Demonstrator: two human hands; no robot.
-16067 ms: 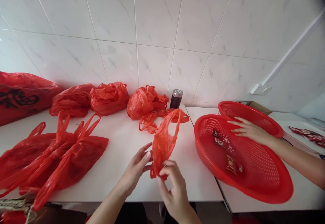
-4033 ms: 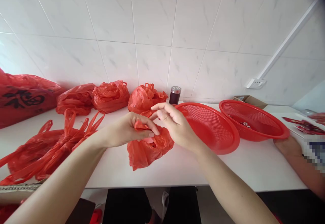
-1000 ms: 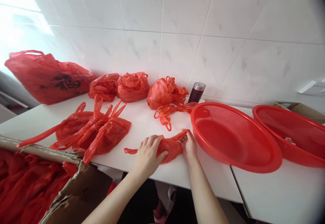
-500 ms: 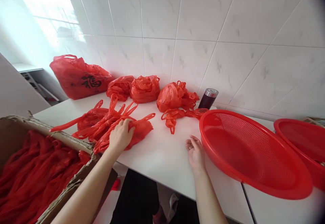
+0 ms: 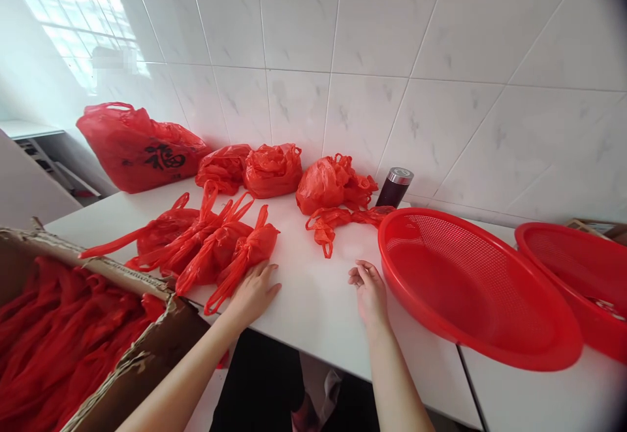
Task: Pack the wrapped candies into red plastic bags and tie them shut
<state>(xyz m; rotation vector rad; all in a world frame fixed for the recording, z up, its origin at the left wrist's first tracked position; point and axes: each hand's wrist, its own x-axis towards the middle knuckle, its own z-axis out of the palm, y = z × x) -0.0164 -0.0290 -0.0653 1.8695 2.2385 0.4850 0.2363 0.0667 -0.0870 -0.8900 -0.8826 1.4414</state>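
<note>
My left hand [image 5: 253,291] lies flat on the white table [image 5: 313,301], fingers spread, just below a small filled red plastic bag [image 5: 245,250] that rests at the right end of a row of similar tied bags [image 5: 186,239]. It holds nothing. My right hand [image 5: 368,291] rests on the table with fingers loosely curled, empty, close to the left rim of a large red mesh basket [image 5: 470,288].
More red bags [image 5: 274,169] sit along the tiled wall, with a big printed one [image 5: 140,148] at far left and loose empty bags [image 5: 333,221] near a dark flask [image 5: 394,187]. A cardboard box [image 5: 78,334] of red bags stands lower left. A second red basket [image 5: 578,275] is at right.
My left hand has let go of the filled bag beside the row and slid back toward me. The right hand stays by the basket. The view shifted slightly.
</note>
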